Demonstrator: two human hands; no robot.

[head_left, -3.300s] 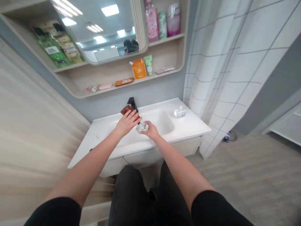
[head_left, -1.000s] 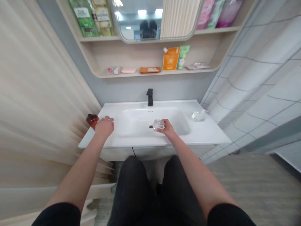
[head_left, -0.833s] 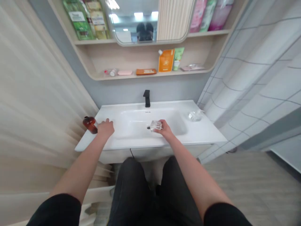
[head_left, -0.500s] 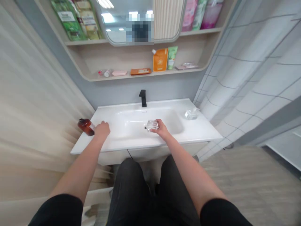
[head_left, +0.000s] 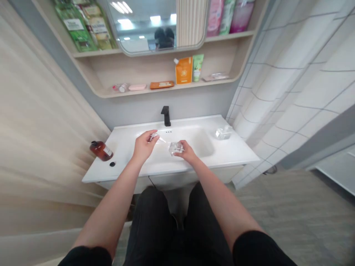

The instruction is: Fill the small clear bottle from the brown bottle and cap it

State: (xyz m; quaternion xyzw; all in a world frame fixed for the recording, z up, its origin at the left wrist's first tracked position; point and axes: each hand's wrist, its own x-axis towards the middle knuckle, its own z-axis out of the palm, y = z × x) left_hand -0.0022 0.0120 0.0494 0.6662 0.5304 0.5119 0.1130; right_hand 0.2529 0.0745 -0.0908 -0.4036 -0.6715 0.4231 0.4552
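White basin counter (head_left: 235, 152) sits below a pale wood shelf unit, with a black faucet (head_left: 165, 116) at the back and a grid-patterned shower curtain (head_left: 277, 92) to the right. Six small items line the lower shelf, including an orange pouch (head_left: 183, 70) and a green tube (head_left: 197, 67).

On the counter are one amber bottle (head_left: 101, 150), lying on its side at the left end; one small black cap (head_left: 112, 164), just beside it; and one clear glass container (head_left: 223, 133), at the right end near the curtain. A second clear glass container (head_left: 176, 148) sits in the right hand (head_left: 188, 152), whose fingers (head_left: 181, 145) curl partly closed around it above the basin. The left hand (head_left: 143, 147) pinches a small, thin clear piece (head_left: 156, 138) between its fingertips (head_left: 152, 136), palm turned down.

Compared with the previous frame, the left hand has left the amber bottle and moved inward over the basin, and the black cap now shows on the counter. The right hand stays at nearly the same spot. Both forearms reach forward from the bottom of the view, elbows apart and hands close together, not touching.
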